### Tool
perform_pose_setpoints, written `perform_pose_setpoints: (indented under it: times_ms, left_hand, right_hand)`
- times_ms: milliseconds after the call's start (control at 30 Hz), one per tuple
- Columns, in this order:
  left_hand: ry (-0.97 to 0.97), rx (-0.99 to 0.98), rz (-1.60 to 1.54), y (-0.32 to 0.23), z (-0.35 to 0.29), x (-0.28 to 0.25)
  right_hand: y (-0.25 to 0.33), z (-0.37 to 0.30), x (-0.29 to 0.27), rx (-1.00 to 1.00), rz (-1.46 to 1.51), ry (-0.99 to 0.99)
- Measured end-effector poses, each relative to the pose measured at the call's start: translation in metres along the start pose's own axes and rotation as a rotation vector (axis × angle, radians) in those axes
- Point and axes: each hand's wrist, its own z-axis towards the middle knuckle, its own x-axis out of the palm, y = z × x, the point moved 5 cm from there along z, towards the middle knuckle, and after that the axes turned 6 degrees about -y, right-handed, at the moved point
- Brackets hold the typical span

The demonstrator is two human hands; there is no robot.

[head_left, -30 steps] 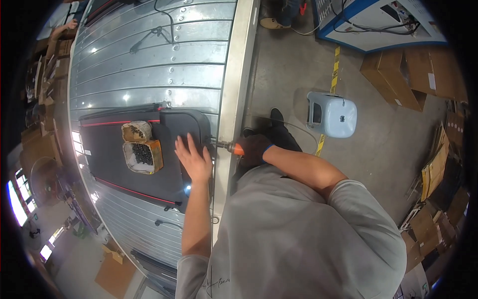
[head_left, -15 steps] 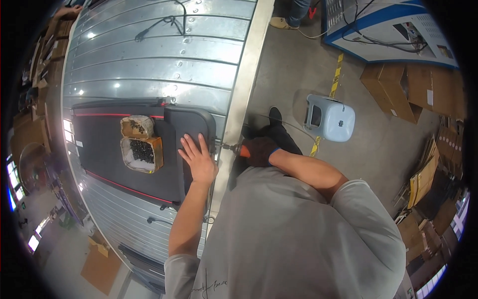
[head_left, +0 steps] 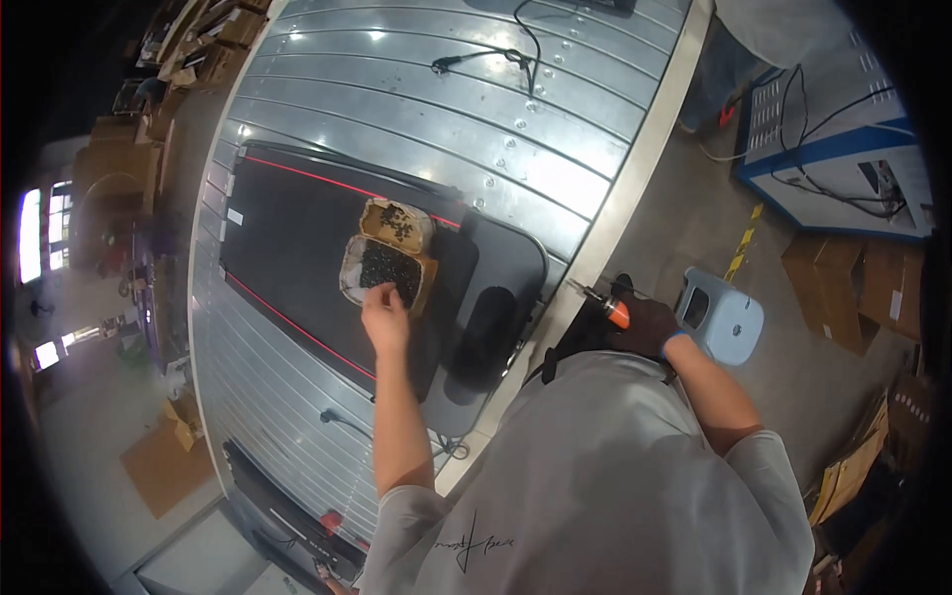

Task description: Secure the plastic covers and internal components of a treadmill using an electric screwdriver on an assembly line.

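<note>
Fingers (head_left: 385, 292) of your left hand (head_left: 385, 322) are bunched narrow at the larger box (head_left: 429, 282); whether they pinch anything cannot be told. Beneath all spreads the slatted table (head_left: 466, 111). On it lies the black panel (head_left: 297, 228), its long axis slanting from upper left to lower right, one end beside the table's pale rail (head_left: 635, 193). Upon the panel rest the larger box and, beyond it, the smaller box (head_left: 426, 231); your left hand is the nearer to both. Your gloved right hand (head_left: 647, 327), well apart, is wrapped round an orange driver (head_left: 617, 313), tip towards the panel. Smallest, the dark bits (head_left: 389, 268) lie in the larger box, just beyond your left fingertips.
</note>
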Motion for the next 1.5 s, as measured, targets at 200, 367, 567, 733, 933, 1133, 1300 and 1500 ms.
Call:
perform_pose_setpoints:
  times_ms: [200,367,567,733,933,1133,1300,1500]
  left_hand:
    - [0.397,0.082,0.154,0.013,0.036,0.013]
    - [0.351,0.128,0.206,0.026,0.038,0.02]
    - [0.033,-0.203,-0.487,0.021,0.016,0.02]
    - [0.283,-0.879,-1.69,-0.065,-0.045,0.063]
    - [0.312,-0.922,-1.856,-0.144,-0.08,0.087]
    - [0.125,-0.915,-1.818,-0.192,-0.073,0.111]
    - [-0.095,-0.956,-1.901,-0.234,-0.059,0.136]
    - [-0.178,-0.898,-1.876,-0.267,-0.034,0.154]
  right_hand:
    - [0.006,0.002,-0.022,0.101,-0.026,-0.102]
    - [0.022,0.007,-0.035,0.112,0.04,-0.175]
    - [0.069,0.02,-0.069,0.011,0.001,-0.057]
    - [0.133,0.03,-0.105,-0.27,-0.137,0.093]
    - [0.151,0.047,-0.14,-0.483,-0.169,0.082]
    - [0.131,0.087,-0.184,-0.587,-0.261,0.205]
    - [0.124,0.129,-0.238,-0.702,-0.275,0.289]
    - [0.114,0.17,-0.284,-0.62,-0.396,0.542]
